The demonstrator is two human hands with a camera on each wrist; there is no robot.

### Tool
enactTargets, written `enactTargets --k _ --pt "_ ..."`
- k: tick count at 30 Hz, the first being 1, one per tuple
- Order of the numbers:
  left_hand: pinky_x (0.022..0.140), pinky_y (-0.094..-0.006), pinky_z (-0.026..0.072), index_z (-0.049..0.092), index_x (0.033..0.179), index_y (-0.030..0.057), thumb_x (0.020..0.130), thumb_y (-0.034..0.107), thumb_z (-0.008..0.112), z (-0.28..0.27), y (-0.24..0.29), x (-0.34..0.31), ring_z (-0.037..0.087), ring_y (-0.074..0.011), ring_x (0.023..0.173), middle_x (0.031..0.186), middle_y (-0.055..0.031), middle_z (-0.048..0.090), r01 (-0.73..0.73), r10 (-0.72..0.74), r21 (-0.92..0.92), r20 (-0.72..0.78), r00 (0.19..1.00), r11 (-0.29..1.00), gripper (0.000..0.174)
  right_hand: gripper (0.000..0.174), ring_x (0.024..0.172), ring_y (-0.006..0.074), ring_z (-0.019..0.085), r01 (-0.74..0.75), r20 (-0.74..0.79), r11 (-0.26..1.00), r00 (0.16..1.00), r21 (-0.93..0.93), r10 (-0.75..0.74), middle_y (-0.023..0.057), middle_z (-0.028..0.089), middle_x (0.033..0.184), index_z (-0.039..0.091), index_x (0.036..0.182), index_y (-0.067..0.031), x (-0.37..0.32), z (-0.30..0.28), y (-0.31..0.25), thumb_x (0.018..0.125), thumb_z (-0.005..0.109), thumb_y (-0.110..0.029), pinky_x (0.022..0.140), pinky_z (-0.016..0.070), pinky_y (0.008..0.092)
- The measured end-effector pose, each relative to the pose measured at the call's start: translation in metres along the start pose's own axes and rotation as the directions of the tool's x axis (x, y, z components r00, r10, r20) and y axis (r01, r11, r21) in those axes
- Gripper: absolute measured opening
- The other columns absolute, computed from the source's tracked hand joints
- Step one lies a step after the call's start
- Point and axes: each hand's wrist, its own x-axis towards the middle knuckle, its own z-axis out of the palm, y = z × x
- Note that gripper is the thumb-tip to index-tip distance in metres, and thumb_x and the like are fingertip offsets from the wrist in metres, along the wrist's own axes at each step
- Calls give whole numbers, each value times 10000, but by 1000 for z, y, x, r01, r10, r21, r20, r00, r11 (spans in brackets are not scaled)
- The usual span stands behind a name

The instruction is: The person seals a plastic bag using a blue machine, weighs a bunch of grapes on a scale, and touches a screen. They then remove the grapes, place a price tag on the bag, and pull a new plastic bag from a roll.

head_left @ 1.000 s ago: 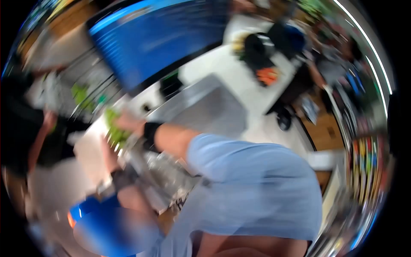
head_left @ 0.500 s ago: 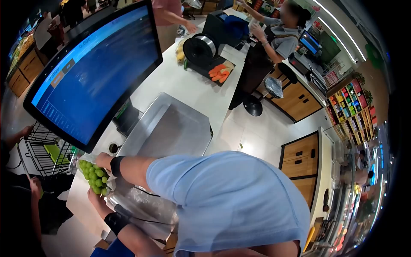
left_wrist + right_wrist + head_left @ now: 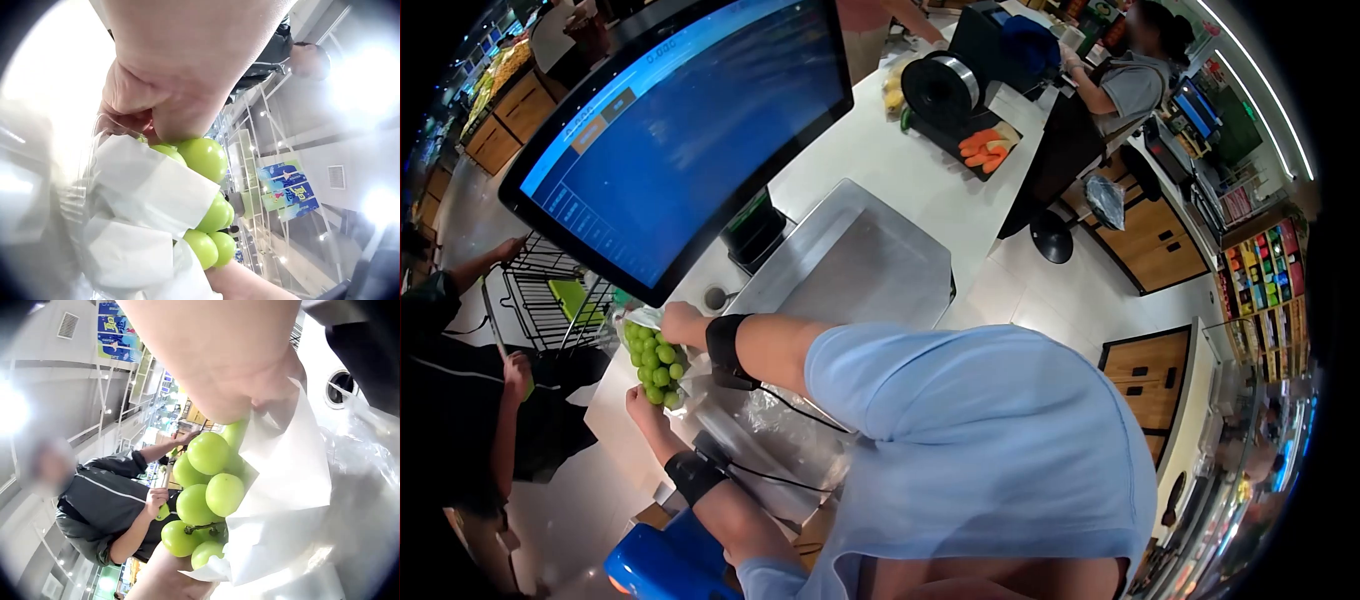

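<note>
A bunch of green grapes [image 3: 653, 358] lies between my two hands, partly covered by white paper [image 3: 284, 469] and clear plastic [image 3: 94, 156]. My left hand [image 3: 646, 408] is at the near side of the bunch, fingers curled at the plastic edge beside the paper in the left wrist view. On the other side, my right hand [image 3: 684, 326] pinches the paper close against the grapes. Its fingertips are hidden behind the paper in the right wrist view. Both wrists wear black bands, with cables running from them.
A large monitor [image 3: 690, 140] stands beyond my right hand, next to a metal weighing tray [image 3: 850, 260]. A roll of clear plastic bags [image 3: 785, 430] lies under my arms. Orange gloves [image 3: 988, 148] lie farther along the counter. Another person [image 3: 119, 494] stands opposite.
The head view has steadied after blur and turned, so the scene sits farther right than half a second ago. Both hands stay at the grapes throughout.
</note>
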Motion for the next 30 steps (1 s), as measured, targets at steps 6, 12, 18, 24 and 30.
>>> enactTargets --k 6,12,18,24,30 --pt "448 -249 415 539 841 2 873 135 544 -13 47 -50 518 -138 537 702 -71 569 -39 40 46 -39 998 998 137 239 772 337 667 270 13 948 962 -169 -272 202 666 783 694 740 -14 -3 -3 -14 751 567 -216 681 526 411" --pt "430 -235 415 535 794 24 871 162 569 -22 75 -115 532 -127 509 658 -50 567 -46 45 -12 -51 998 999 162 223 753 335 660 245 79 966 968 -84 -239 192 665 780 686 767 -12 -60 -45 -28 727 630 -224 663 526 412" --pt "451 -229 420 536 765 23 868 167 575 -24 77 -171 523 -116 519 648 -41 554 -149 153 79 -45 987 986 182 209 686 323 654 470 344 848 860 -244 -377 187 659 743 689 786 -12 -99 -81 -12 758 602 -199 636 522 406" --pt "551 -260 428 583 780 -24 847 167 594 23 116 -259 511 -101 630 670 -59 583 -174 181 183 -24 983 968 203 186 664 274 681 237 280 959 941 -153 -188 188 673 767 684 774 30 -184 -169 -6 728 589 -122 621 546 359" --pt "549 -263 418 597 818 -30 852 131 580 93 98 -306 516 -110 628 701 -48 578 -320 330 286 13 944 903 165 224 725 364 653 319 220 947 927 -35 -304 242 641 759 678 760 4 -219 -236 68 737 526 -159 692 525 432"
